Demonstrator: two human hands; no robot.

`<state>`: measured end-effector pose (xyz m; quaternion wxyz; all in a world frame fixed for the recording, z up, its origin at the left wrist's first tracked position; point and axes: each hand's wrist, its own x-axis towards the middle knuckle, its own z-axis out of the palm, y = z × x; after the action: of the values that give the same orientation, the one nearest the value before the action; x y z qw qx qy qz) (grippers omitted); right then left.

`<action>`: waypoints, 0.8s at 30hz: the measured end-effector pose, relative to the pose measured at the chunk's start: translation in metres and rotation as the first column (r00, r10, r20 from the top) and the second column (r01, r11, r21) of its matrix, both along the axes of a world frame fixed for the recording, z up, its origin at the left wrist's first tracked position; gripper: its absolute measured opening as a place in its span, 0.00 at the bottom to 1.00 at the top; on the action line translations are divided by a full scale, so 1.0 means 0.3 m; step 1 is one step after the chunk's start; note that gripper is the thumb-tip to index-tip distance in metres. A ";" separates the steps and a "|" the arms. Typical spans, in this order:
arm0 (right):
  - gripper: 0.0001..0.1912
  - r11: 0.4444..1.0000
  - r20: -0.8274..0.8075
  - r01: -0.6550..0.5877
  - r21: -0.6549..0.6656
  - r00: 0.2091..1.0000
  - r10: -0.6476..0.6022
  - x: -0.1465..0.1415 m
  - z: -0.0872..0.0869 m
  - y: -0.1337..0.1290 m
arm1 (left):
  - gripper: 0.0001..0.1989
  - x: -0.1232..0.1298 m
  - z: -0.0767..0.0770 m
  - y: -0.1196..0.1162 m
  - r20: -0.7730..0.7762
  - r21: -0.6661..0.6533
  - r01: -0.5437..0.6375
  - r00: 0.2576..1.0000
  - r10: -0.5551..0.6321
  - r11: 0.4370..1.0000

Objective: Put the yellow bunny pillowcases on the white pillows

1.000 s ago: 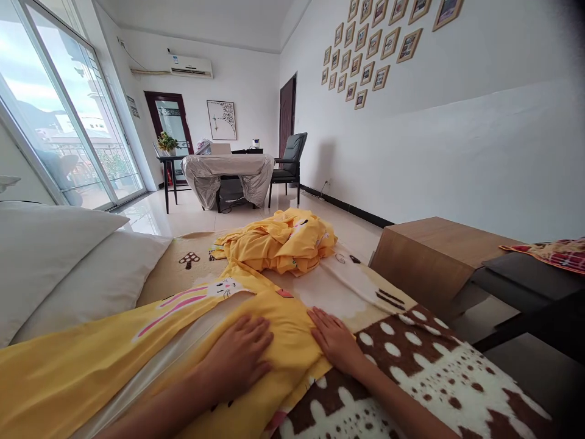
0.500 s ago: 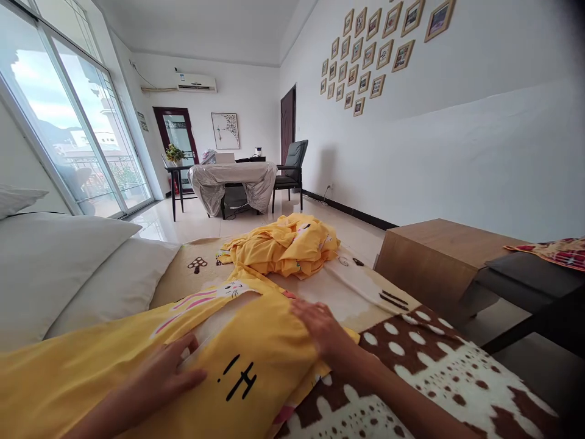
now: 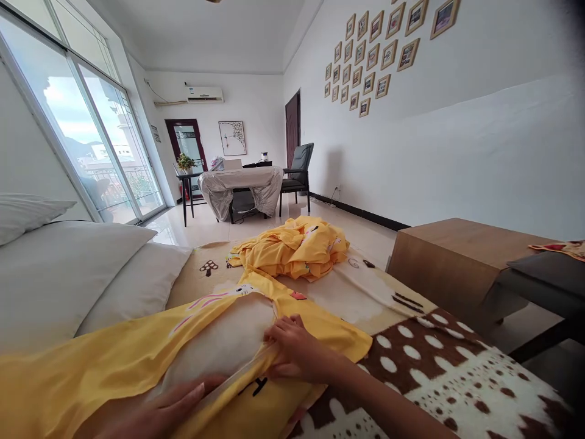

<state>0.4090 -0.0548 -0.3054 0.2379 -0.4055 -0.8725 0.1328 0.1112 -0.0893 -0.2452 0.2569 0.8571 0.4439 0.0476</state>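
- On the bed, a white pillow shows through the long opening of a yellow cover; cover lies over both its sides, the gap running from near the hands down toward the wearer.
- Right hand: fingers curled narrow on the cover's near edge, a pinch by the look of it, at the far end of the gap. Forearm comes in low from the right, wrist fairly straight, back of hand up.
- Left hand: low in the frame, fingers long and close together, reaching across the pillow to the cover's edge. Whether they grip any cloth, I cannot tell (blur, and part of the hand out of sight).
- Handling, as I judge it: a light fingertip hold on the hem should serve better than a fistful; lift the edge clear of the pillow before drawing it, or it may drag and bunch.
- Left palm best kept flat and low, steadying the pillow, so a pull by the right does not skew it. Both edges want even tension; thin cloth like this probably creases easily.
- Beyond the hands, a crumpled yellow heap; to the left, spare pillows; to the right, a brown-and-white blanket.
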 end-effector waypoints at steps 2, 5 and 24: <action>0.21 0.999 0.068 -0.023 -0.030 0.997 0.025 0.052 0.018 -0.026 | 0.23 0.014 0.013 0.012 -0.032 -0.228 -0.020 0.999 0.014 0.974; 0.15 1.000 0.181 -0.001 -0.005 0.983 0.002 0.105 0.036 -0.054 | 0.22 0.066 0.037 0.043 -0.085 -0.190 0.010 0.996 -0.027 0.982; 0.07 0.998 0.399 0.046 -0.034 0.916 -0.028 0.209 -0.058 -0.135 | 0.11 0.576 -0.178 0.238 -0.458 0.265 0.584 0.776 -0.433 0.767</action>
<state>0.4717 -0.0954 -0.3227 0.0490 -0.4454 -0.8918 0.0616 0.2841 -0.0180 -0.2986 -0.0060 0.9724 0.2109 -0.0998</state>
